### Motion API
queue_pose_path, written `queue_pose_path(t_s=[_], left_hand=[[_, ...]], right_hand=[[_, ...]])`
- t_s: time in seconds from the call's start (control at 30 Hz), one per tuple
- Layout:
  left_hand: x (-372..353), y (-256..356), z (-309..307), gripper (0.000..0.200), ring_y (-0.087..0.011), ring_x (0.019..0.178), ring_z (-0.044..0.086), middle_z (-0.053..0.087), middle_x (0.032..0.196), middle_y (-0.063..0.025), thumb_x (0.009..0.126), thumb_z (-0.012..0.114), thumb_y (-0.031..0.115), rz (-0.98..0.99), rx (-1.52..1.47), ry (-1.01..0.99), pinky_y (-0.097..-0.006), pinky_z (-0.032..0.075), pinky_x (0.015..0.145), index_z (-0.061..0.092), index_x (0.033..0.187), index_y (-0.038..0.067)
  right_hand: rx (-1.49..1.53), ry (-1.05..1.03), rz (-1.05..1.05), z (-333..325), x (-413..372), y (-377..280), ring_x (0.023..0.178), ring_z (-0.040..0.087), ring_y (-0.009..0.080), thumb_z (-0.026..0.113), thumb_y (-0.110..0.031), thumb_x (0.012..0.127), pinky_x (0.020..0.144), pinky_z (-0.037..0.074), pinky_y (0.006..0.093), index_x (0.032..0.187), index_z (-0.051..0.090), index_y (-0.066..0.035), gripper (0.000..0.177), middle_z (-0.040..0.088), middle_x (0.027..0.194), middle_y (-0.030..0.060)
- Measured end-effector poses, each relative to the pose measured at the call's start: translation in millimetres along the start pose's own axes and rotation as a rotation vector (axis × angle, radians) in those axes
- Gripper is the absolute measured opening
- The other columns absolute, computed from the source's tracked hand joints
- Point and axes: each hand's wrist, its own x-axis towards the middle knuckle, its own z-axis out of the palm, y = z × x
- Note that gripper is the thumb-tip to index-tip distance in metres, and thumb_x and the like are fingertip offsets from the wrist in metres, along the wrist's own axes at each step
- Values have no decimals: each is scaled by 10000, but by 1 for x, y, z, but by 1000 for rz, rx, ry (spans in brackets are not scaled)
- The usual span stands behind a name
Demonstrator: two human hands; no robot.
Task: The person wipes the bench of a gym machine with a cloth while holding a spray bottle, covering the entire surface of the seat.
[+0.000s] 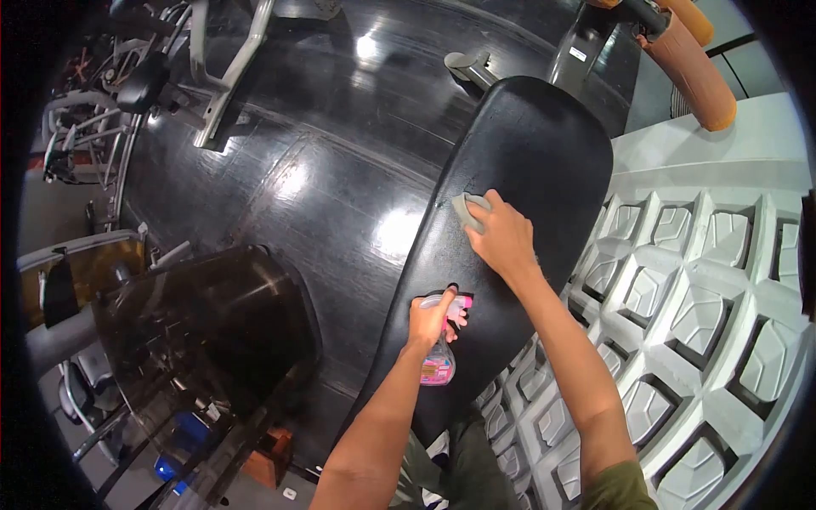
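Note:
A long bench with a black padded top (544, 127) runs away from me through the middle of the head view. My right hand (503, 236) presses a folded grey-beige cloth (468, 209) against the pad near its left edge. Closer to me, my left hand (435, 319) is wrapped around the neck of a spray bottle (439, 367). The bottle is clear with a pink label, and its pink nozzle points right, above the pad. Part of the trigger is hidden by the fingers.
A white wall with raised geometric blocks (676, 319) borders the bench on the right. Orange-brown foam rollers (693, 72) stand at its far end. Left lie a dark tinted panel (208, 323), a grey metal frame (229, 76) and other gym machines on shiny black flooring (340, 178).

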Motion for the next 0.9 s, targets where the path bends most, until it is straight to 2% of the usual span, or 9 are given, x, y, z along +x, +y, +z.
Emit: queue_pose_path(t_s=[0.07,0.23,0.33,0.37,0.47,0.63,0.73,0.8,0.9], left_hand=[[0,-2,-1,439,-176,332,503,685,688,-165,906,636,357,-7,8,-12,-320,462,370,707,864,-74],[-2,-1,-2,444,-175,333,505,686,688,-162,904,642,360,-6,-28,-20,-321,459,369,709,846,-75],[-4,3,-1,446,-173,335,506,685,683,-159,903,646,360,-6,-32,-17,-325,457,366,709,830,-76],[-4,3,-1,446,-172,336,506,685,680,-158,903,647,360,-4,-32,-12,-327,457,365,709,826,-75],[2,-3,-2,441,-171,337,507,683,671,-156,904,647,361,-31,-20,-7,-327,460,366,714,842,-71],[0,-1,-3,448,-167,344,518,682,665,-150,901,650,366,-12,-27,-24,-319,459,363,717,835,-72],[0,0,-3,440,-162,347,520,683,667,-148,895,654,364,-29,-30,-19,-312,454,359,720,838,-67],[2,-2,-3,436,-160,348,521,683,668,-146,892,656,362,-36,-34,-17,-308,451,357,722,841,-66],[2,-2,-5,433,-160,348,522,683,669,-143,890,656,359,-37,-46,-19,-303,445,354,721,850,-67]], right_hand=[[18,12,-61,8,-3,-5,864,639,282,725,-154,743,682,556,452,1103,680,-206,366,545,1060,62],[-78,-396,-410,9,-17,-17,946,646,282,728,-192,743,720,571,409,1107,693,-271,375,562,1116,33],[-105,-179,-336,0,8,-9,868,641,248,717,-211,738,670,557,410,1103,702,-252,367,576,1053,22],[-48,-143,-198,-2,17,-9,906,640,284,713,-180,770,716,545,442,1124,683,-250,361,568,1074,45],[8,-52,-91,6,26,-15,887,635,285,700,-174,782,715,532,457,1096,690,-222,319,567,1053,44],[-105,-349,-528,18,11,-40,864,669,258,699,-194,720,699,553,418,1091,709,-254,376,599,1003,54],[-274,-370,-416,12,43,-43,826,681,267,690,-220,715,689,558,414,1056,726,-268,346,616,1028,67],[-243,-142,-302,14,65,-36,791,691,276,673,-203,719,685,558,423,993,751,-224,286,641,1008,92],[-274,-264,-227,20,77,-46,890,696,246,683,-236,762,719,544,393,982,755,-189,236,678,987,75]])
